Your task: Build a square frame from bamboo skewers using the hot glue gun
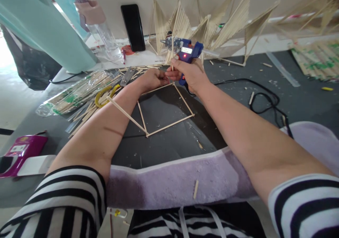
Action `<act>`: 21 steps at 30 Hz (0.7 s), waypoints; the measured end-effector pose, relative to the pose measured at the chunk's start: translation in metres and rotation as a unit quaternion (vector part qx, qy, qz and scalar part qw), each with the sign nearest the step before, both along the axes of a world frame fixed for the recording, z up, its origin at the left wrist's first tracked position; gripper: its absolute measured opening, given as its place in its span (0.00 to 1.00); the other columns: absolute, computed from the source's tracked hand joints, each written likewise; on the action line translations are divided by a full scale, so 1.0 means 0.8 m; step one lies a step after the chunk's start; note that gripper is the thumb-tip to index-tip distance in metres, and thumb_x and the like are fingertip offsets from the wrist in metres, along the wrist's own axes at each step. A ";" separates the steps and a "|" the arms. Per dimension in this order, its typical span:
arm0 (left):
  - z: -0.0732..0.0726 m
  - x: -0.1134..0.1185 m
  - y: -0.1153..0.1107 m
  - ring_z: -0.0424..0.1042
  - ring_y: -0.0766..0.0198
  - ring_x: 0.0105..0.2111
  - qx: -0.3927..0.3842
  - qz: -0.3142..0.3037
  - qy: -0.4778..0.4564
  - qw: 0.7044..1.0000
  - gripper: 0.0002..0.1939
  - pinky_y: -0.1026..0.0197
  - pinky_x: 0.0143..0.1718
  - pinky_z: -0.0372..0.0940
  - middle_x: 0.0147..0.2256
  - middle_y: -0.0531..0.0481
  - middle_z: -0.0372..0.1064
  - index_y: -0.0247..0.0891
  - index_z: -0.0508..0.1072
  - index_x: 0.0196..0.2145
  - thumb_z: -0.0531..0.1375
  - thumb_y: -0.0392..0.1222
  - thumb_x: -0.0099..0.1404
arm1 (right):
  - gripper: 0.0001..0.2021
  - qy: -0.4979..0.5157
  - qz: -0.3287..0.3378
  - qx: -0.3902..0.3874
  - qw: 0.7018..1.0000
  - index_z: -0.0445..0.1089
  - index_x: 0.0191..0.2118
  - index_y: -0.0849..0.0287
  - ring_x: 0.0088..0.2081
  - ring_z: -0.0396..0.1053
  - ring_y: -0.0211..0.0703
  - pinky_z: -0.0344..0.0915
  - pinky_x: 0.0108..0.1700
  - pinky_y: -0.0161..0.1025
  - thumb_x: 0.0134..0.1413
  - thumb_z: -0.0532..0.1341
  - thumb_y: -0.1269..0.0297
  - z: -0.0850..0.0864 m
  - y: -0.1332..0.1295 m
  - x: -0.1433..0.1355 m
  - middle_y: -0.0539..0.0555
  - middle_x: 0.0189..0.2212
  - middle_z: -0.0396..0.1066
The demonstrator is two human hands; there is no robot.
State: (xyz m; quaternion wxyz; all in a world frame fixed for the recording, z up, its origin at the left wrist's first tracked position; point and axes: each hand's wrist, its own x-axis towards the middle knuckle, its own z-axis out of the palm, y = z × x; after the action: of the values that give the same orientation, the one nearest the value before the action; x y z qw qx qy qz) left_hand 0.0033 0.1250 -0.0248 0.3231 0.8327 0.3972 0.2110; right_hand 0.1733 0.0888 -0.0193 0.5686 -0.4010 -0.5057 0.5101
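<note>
A square frame of thin wooden sticks (169,126) lies on the dark grey table, with one stick (127,114) rising at a slant from its near left corner. My left hand (155,79) is closed at the frame's far edge, fingertips pinched there and partly hidden. My right hand (192,73) grips a blue hot glue gun (187,51), its red light lit and its nozzle pointing left. Between the right thumb and fingers an upright wooden stick (172,47) stands near the far right corner. The fingertips of both hands nearly meet.
Yellow-handled scissors (107,95) and loose sticks lie left, beside a bagged bundle (79,89). Behind are a black phone (133,27), a clear bottle (102,36) and fan-like stick structures (182,22). A black cable (254,81) and glue stick (283,68) lie right.
</note>
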 end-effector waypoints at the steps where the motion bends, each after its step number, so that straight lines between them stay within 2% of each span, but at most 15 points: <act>1: 0.000 0.000 0.000 0.73 0.58 0.39 -0.005 -0.001 -0.006 1.000 0.17 0.58 0.38 0.69 0.33 0.46 0.75 0.31 0.78 0.41 0.59 0.46 0.60 | 0.08 -0.004 -0.003 -0.002 1.000 0.70 0.35 0.56 0.32 0.77 0.41 0.76 0.37 0.38 0.58 0.65 0.58 0.001 -0.001 0.000 0.50 0.29 0.75; 6: -0.001 0.000 0.003 0.73 0.60 0.36 -0.017 0.009 0.007 1.000 0.14 0.57 0.41 0.68 0.31 0.49 0.75 0.31 0.78 0.36 0.61 0.44 0.56 | 0.07 -0.010 -0.033 -0.022 0.999 0.70 0.34 0.57 0.32 0.77 0.42 0.75 0.38 0.39 0.59 0.64 0.60 0.007 -0.007 -0.004 0.51 0.29 0.75; 12: -0.003 0.002 0.010 0.73 0.59 0.36 0.004 0.013 0.030 0.999 0.12 0.55 0.44 0.67 0.33 0.48 0.76 0.34 0.79 0.34 0.63 0.38 0.49 | 0.06 0.004 -0.026 -0.002 1.000 0.70 0.32 0.57 0.30 0.77 0.41 0.74 0.33 0.36 0.59 0.64 0.62 0.008 -0.007 -0.004 0.50 0.27 0.74; 16: -0.003 0.003 0.010 0.73 0.59 0.36 0.026 0.010 0.052 0.998 0.13 0.56 0.43 0.66 0.31 0.51 0.75 0.35 0.79 0.34 0.62 0.37 0.49 | 0.07 -0.016 -0.045 -0.011 0.999 0.70 0.32 0.56 0.31 0.77 0.40 0.74 0.35 0.36 0.58 0.64 0.61 0.005 -0.005 -0.002 0.50 0.28 0.74; 21: -0.002 0.003 0.009 0.73 0.61 0.36 0.020 0.016 0.064 0.998 0.13 0.58 0.43 0.66 0.32 0.51 0.76 0.35 0.79 0.35 0.62 0.39 0.51 | 0.07 -0.014 -0.035 0.032 0.999 0.70 0.30 0.56 0.31 0.77 0.42 0.74 0.34 0.37 0.57 0.64 0.62 0.004 -0.006 -0.002 0.50 0.26 0.74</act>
State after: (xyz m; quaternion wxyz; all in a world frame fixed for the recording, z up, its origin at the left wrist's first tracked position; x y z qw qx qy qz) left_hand 0.0055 0.1322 -0.0264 0.2767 0.8446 0.4256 0.1703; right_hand 0.1718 0.0839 -0.0161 0.5915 -0.4073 -0.5152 0.4678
